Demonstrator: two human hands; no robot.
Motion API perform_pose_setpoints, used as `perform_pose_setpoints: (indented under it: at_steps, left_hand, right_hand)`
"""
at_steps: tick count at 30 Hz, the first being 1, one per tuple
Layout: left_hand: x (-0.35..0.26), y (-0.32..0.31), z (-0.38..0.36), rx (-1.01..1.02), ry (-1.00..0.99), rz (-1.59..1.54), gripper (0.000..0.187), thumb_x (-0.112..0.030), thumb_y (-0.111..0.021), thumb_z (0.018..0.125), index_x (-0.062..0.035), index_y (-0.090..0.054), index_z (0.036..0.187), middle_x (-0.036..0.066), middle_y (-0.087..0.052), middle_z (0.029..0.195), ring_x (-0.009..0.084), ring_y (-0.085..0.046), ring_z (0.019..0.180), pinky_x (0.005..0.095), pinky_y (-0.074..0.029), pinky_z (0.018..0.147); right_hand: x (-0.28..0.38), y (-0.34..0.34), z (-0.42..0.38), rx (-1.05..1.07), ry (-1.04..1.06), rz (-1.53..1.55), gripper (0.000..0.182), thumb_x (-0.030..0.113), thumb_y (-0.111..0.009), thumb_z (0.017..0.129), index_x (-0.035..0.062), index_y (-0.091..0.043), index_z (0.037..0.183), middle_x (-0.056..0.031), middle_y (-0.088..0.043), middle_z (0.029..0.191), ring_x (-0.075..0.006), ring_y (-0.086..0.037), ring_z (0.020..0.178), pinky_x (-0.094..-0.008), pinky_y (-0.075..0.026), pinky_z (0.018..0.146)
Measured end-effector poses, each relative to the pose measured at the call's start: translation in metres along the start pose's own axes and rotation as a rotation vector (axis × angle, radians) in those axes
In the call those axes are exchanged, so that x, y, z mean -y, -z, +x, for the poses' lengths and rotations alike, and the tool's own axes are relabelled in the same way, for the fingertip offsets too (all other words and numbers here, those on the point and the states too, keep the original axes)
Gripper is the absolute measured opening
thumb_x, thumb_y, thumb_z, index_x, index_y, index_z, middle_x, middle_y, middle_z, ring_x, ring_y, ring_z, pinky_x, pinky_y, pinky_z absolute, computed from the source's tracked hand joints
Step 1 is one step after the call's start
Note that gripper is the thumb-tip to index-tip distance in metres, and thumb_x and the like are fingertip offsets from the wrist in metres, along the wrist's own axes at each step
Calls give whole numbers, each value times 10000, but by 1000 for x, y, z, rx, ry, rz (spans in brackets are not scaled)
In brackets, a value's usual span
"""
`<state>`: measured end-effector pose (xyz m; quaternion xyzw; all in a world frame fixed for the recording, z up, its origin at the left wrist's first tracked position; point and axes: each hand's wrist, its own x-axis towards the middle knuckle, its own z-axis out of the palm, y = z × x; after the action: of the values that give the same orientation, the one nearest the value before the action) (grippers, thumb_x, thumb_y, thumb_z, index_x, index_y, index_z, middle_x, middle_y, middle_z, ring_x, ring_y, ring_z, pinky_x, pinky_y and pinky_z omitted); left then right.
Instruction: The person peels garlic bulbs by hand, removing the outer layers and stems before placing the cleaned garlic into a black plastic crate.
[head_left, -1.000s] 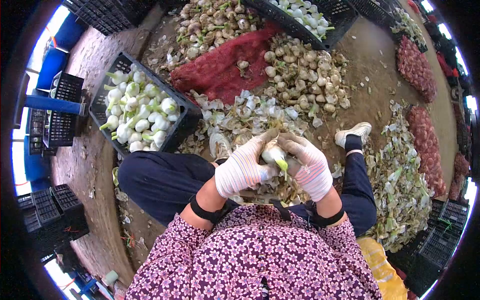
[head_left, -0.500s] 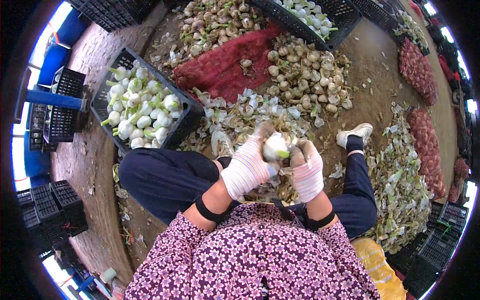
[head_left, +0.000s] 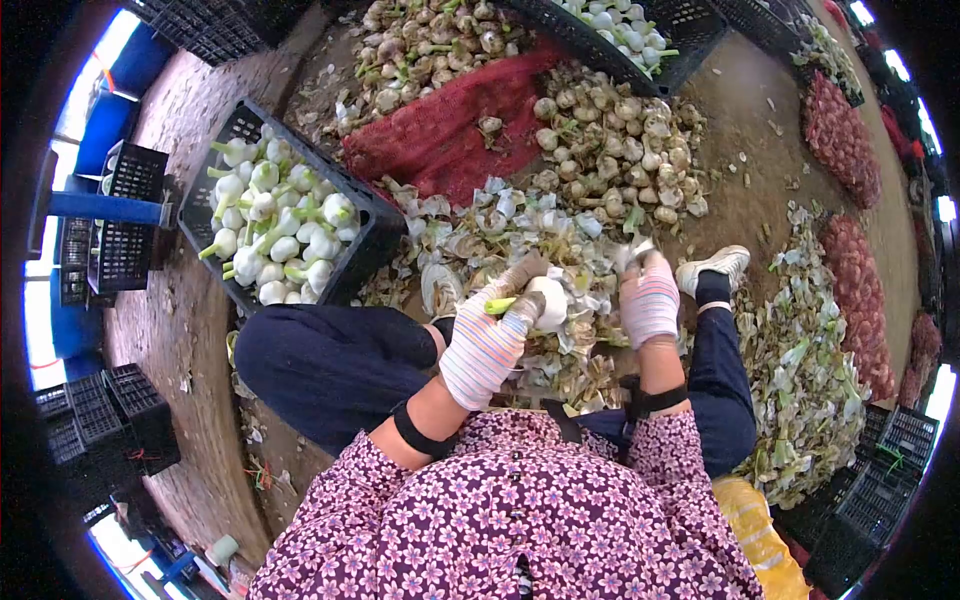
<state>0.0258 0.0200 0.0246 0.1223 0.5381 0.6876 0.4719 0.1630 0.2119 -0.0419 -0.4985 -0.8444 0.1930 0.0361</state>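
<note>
While the left hand [head_left: 487, 335] grips a peeled bulb [head_left: 547, 300], the right hand [head_left: 650, 298] pinches a scrap of skin [head_left: 634, 252].
No writing is legible. Dirt floor [head_left: 745, 150]: black crate [head_left: 372, 232] of white bulbs at left, red mesh sack [head_left: 445, 135] ahead, husks [head_left: 800, 370] around the knees, bulb held above the lap.

The bare brown dirt floor [head_left: 745, 130] is covered by a black plastic crate [head_left: 372, 238], a red mesh sack [head_left: 445, 135] and pale peeled skins [head_left: 800, 370].
</note>
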Motion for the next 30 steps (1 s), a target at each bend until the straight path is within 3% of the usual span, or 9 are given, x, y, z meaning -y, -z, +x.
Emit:
perform_pose_setpoints:
  at_steps: [5, 11, 15, 16, 19, 21, 26, 28, 30]
  left_hand:
    - [5, 2, 12, -5, 36, 34, 482, 58, -524, 918, 25, -494, 1398, 85, -633, 1202, 137, -613, 1032, 247, -497, 896]
    - [-19, 13, 15, 54, 26, 44, 418, -73, -504, 911, 27, -577, 1311, 78, -655, 1153, 142, -627, 982, 260, -504, 852]
    - [-64, 82, 38, -293, -415, -1028, 441, -263, -572, 943, 9, -559, 1290, 207, -624, 1223, 373, -618, 1118, 539, -497, 1026]
    - [-80, 98, 39, -240, -610, -831, 443, -231, -529, 958, 43, -508, 1305, 254, -575, 1276, 404, -541, 1223, 588, -427, 1076]
    - [-88, 133, 50, -667, -410, -816, 400, -271, -527, 971, 28, -565, 1233, 223, -616, 1213, 404, -547, 1214, 585, -423, 1074]
    - [-58, 124, 57, -339, -354, -574, 380, -276, -547, 966, 12, -590, 1210, 197, -634, 1190, 373, -572, 1177, 562, -459, 1029]
    - [-1, 31, 94, -429, 66, -136, 577, -159, -657, 927, 45, -411, 1407, 173, -586, 1209, 278, -641, 1053, 396, -552, 892]
    - [12, 14, 104, -294, 166, 193, 706, -178, -694, 898, 11, -345, 1483, 157, -557, 1299, 258, -601, 1142, 367, -493, 981]
    - [46, 15, 108, -163, 229, 22, 905, -91, -735, 820, -35, -200, 1548, 141, -514, 1364, 243, -567, 1184, 344, -469, 1001]
  right_hand:
    - [40, 31, -45, 584, -174, 1226, 395, 135, -613, 901, 20, -593, 1278, -132, -660, 1123, -169, -620, 871, -297, -509, 806]
    - [49, 4, -31, 550, -147, 899, 183, 113, -604, 899, -14, -665, 1015, -97, -690, 927, -135, -616, 818, -291, -518, 724]
    - [-4, -47, 44, 268, -151, 687, 416, 170, -585, 904, 117, -574, 1317, -200, -651, 1106, -244, -651, 916, -362, -533, 787]
    - [-21, -58, 72, 238, -121, 375, 479, 180, -585, 893, 161, -530, 1369, -217, -625, 1156, -286, -646, 967, -390, -527, 830]
    - [-43, -83, 145, 215, -122, -59, 564, 162, -575, 855, 198, -495, 1412, -228, -593, 1239, -367, -616, 1092, -437, -504, 929]
    - [-54, -109, 189, 354, -120, -167, 590, 148, -572, 849, 207, -473, 1427, -221, -593, 1273, -369, -593, 1160, -431, -491, 973]
    - [-66, -153, 226, 514, -217, -150, 581, 142, -580, 871, 172, -462, 1439, -218, -615, 1268, -345, -617, 1131, -423, -498, 962]
    - [-120, -203, 220, 410, 24, 417, 569, 136, -579, 896, 120, -445, 1449, -199, -646, 1220, -294, -659, 1063, -379, -532, 897]
    - [12, -55, 149, 539, -581, 1258, 528, 111, -590, 919, 36, -452, 1423, -164, -662, 1146, -211, -673, 998, -316, -570, 796]
